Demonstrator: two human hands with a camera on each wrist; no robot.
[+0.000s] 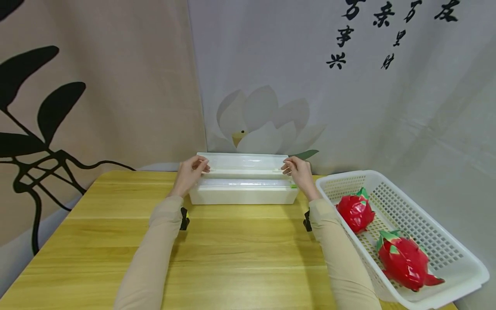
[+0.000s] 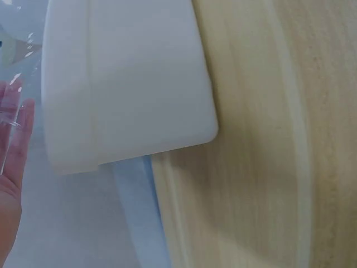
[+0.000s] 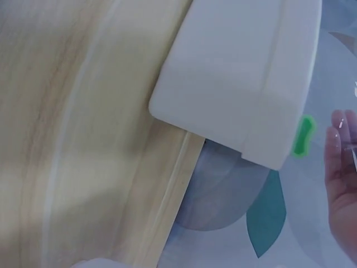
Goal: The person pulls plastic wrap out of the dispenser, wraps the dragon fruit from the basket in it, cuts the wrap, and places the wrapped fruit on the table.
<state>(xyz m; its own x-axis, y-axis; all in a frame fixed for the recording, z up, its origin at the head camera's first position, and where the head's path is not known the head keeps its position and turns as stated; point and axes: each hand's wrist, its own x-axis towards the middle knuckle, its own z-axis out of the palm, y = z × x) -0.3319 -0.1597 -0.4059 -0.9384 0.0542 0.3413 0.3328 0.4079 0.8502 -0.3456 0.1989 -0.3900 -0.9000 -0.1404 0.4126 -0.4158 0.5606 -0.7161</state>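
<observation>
On the far side of the table, a long white cling film dispenser stands with its upper part raised at the back. A glossy clear sheet of cling film stretches over the fingers in the left wrist view. My left hand pinches this film at the dispenser's left end, thumb against fingertips. At the right end, my right hand pinches the film likewise. A small green piece sits on the dispenser's right end, near the right hand. Most of each hand is cut off in its wrist view.
To the right stands a white perforated basket holding two red dragon fruits, a nearer one and a farther one. The wooden table reaches back to a printed curtain right behind the dispenser.
</observation>
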